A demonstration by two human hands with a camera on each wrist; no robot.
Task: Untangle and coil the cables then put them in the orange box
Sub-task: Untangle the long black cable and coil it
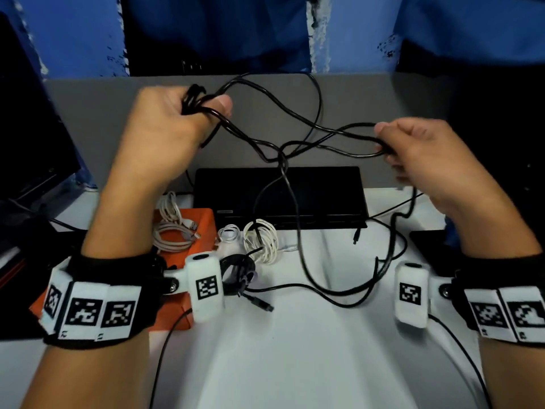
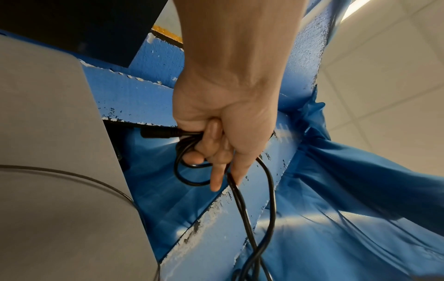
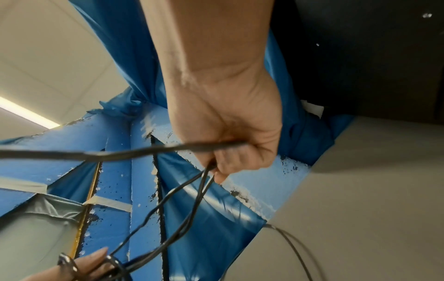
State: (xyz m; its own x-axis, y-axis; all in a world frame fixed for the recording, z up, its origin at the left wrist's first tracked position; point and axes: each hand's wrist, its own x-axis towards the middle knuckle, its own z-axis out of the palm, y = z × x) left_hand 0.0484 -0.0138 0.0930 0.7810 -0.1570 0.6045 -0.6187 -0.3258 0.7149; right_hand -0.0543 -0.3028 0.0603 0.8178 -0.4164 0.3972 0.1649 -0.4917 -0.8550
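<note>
A long black cable [image 1: 295,137] is stretched in tangled loops between both raised hands. My left hand [image 1: 177,119] grips a small bundle of its coils with the plug end, as the left wrist view shows [image 2: 216,148]. My right hand [image 1: 413,149] pinches a loop of the same cable [image 3: 230,157]. The rest of the cable hangs down and trails over the white table [image 1: 339,290]. The orange box [image 1: 206,225] sits low at the left, partly hidden by my left wrist, with a coiled grey-white cable [image 1: 172,234] inside.
A closed black laptop [image 1: 280,196] lies behind the cables. Two coiled white cables [image 1: 262,240] and a black coil [image 1: 239,273] lie right of the box. A grey panel [image 1: 354,95] and blue sheeting stand behind. Dark objects flank both sides.
</note>
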